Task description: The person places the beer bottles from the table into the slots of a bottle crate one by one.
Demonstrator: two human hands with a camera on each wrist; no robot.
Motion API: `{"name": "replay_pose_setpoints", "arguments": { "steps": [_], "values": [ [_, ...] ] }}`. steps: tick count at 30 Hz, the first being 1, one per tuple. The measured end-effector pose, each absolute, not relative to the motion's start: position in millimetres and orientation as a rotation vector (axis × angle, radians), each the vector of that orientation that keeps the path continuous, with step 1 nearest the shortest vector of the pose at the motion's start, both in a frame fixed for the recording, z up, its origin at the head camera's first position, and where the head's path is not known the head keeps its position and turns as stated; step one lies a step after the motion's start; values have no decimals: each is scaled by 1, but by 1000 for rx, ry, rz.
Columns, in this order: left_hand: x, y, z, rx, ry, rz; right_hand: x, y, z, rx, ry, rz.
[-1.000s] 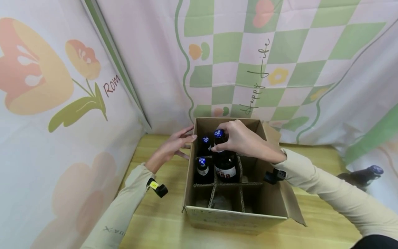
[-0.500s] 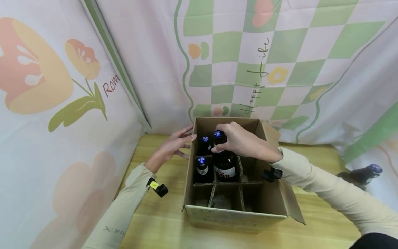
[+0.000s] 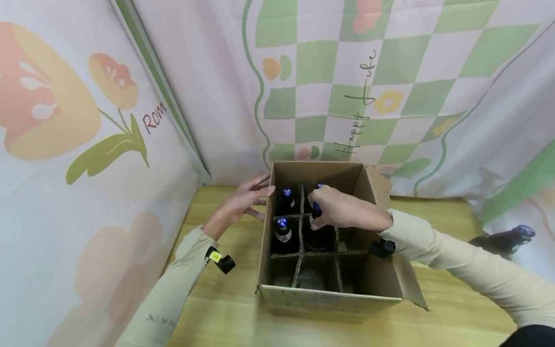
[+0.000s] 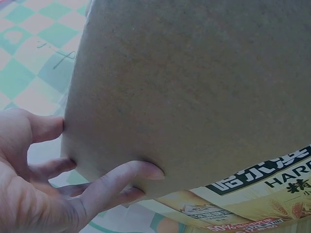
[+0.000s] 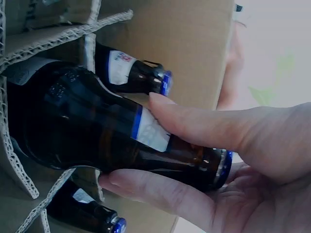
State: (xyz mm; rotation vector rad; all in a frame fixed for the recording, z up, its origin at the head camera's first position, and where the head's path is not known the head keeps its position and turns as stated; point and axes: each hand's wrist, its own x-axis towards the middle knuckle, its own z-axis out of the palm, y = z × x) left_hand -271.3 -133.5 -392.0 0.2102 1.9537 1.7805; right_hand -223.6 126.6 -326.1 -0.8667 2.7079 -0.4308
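In the head view, my right hand (image 3: 342,209) grips a dark brown beer bottle (image 3: 318,236) inside the carton's middle compartment. The right wrist view shows thumb and fingers round the neck of that bottle (image 5: 97,121), below its blue cap. My left hand (image 3: 243,200) touches the left outside of the cardboard carton (image 3: 321,306), fingers spread. Up close, its fingertips press the plain brown cardboard (image 4: 184,97). Two blue-capped bottles, a nearer one (image 3: 284,233) and a farther one (image 3: 287,200), stand in the left compartments. Another blue cap (image 3: 320,185) shows behind my right hand.
Corrugated dividers (image 3: 318,254) split the carton into compartments. One carton flap (image 3: 407,284) sticks out at the right. A further dark bottle (image 3: 505,241) is at the right of the wooden table (image 3: 217,308). A patterned curtain (image 3: 208,72) hangs behind.
My right hand has moved down and slightly right, lowering the bottle deeper into the middle compartment. A cap behind it has come into view. My left hand stays at the carton's side.
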Motion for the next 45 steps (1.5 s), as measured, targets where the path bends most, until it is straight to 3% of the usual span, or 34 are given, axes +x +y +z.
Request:
{"name": "replay_pose_setpoints", "arguments": {
  "steps": [26, 45],
  "values": [
    [-267, -129, -394, 213, 1952, 1799, -228, 114, -358, -968, 2606, -55],
    [-269, -133, -394, 207, 1949, 1799, -239, 121, -333, -973, 2560, -307]
  ]
}}
